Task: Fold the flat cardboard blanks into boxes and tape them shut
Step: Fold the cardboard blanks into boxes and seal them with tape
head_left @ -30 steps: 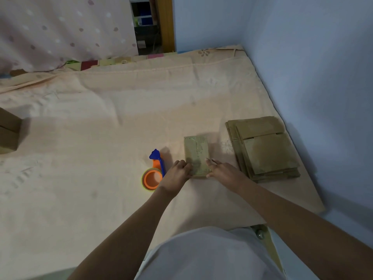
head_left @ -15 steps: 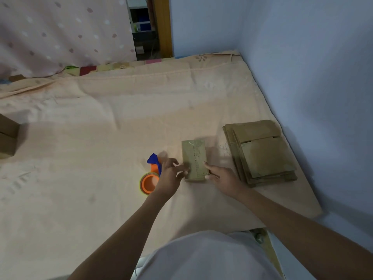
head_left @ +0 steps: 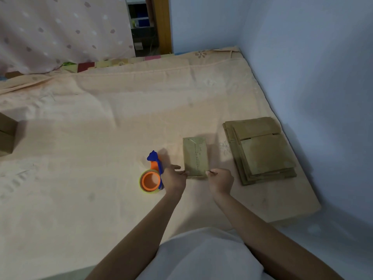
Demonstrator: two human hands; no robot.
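Big soft peach cloth sheet (head_left: 101, 158) spread wide over the bed, a bit wrinkly, with faint flower prints. Blue painted wall (head_left: 312, 77) on the right, smooth and plain.

On the right, close to that wall, a stack of flat brown cardboard blanks (head_left: 260, 150) — thin, stiff, square-cornered, edges not quite lined up. Still a good pile, so plenty left to fold, by the look of it.

At the far left edge, part of a brown cardboard box (head_left: 7, 136), cut off by the picture. Maybe a finished one, hard to say.

In the middle, just left of the stack, a small closed brown cardboard box (head_left: 195, 156), folded up already. Shiny clear tape strip down the top, with a line of little marks along it. Looks shut on top; other sides hidden, so cannot tell if all taped.

Just left of that, apart from it, an orange and blue plastic tape dispenser (head_left: 151, 174) lying on the sheet, round roll facing up, blue handle pointing far.

Left hand (head_left: 175, 178) loosely spread at the near left corner of the small box, fingertips touching it, not gripping. Right hand (head_left: 221, 179) curled at the near right corner — fingertips pinching or pressing the edge, cannot tell which.
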